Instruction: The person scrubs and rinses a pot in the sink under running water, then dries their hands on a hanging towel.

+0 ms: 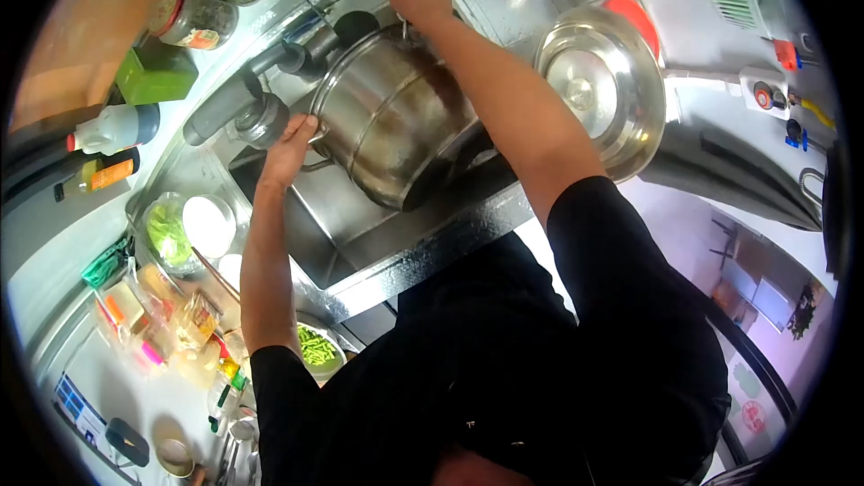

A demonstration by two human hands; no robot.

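Observation:
A large steel pot is tilted over the sink, its rim turned toward the upper left and its base toward the lower right. My left hand grips the handle on the near left side, thumb up against the rim. On the far side, my right hand is closed around the other handle, partly hiding it. My right forearm crosses over part of the pot's wall. The grey faucet stands just beyond the rim. Whatever is inside the pot is hidden from me.
A round shiny steel lid or basin rests at the right. Jars and bottles line the back left. Lower left are a bowl of leafy greens, a white bowl, chopped green vegetables and bagged food.

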